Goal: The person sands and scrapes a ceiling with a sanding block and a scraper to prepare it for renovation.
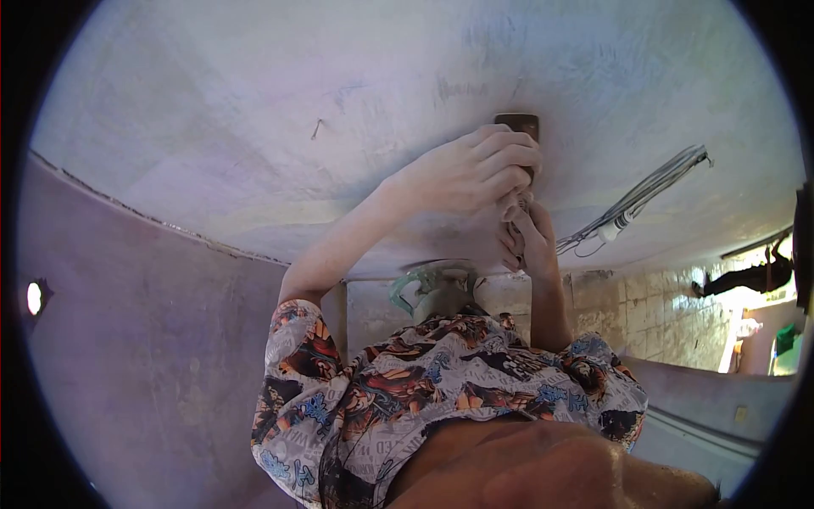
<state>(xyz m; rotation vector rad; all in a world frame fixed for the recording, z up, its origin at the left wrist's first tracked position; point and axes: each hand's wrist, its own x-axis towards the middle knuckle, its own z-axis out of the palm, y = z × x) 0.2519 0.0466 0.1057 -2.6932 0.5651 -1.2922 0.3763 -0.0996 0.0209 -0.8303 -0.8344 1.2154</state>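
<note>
Head view: left hand grips dark block at ceiling, right hand curled beneath; shirt lettering unreadable.

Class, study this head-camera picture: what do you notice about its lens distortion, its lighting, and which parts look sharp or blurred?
Head view: a fisheye circle with black corners bends the wall edges; soft, even light falls on the plastered surface, while the doorway at right is blown out by daylight; both hands and the dark tool look fairly sharp; the brown shape at the bottom edge is blurred, too near.
</note>
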